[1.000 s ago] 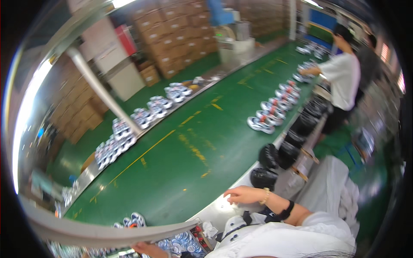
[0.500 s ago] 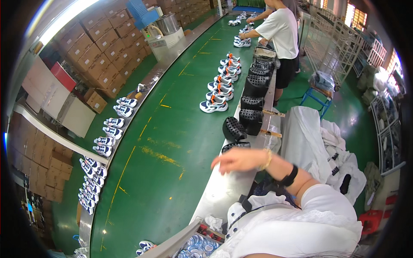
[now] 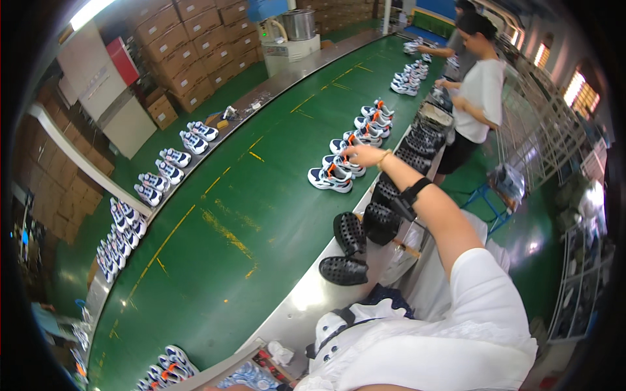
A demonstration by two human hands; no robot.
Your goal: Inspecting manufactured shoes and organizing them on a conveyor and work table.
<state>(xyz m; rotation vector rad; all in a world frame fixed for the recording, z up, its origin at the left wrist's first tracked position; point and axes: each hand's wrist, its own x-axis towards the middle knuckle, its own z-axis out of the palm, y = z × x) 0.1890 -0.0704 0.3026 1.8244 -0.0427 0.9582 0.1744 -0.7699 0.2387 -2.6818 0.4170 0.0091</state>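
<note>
Presently: right hand (image 3: 365, 155), frame centre, by a row of white-and-navy sneakers (image 3: 330, 177); finger grip too small to tell; 2 nearest black perforated clogs (image 3: 344, 270), below centre, along pale ledge (image 3: 293, 309)

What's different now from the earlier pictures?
The right hand has moved forward, from above the metal ledge to the near end of the row of sneakers; whether it grips one is unclear. The two nearest black perforated pieces stayed on the ledge.

The right arm (image 3: 443, 212) stretches forward, fingers (image 3: 351, 157) bent.
</note>
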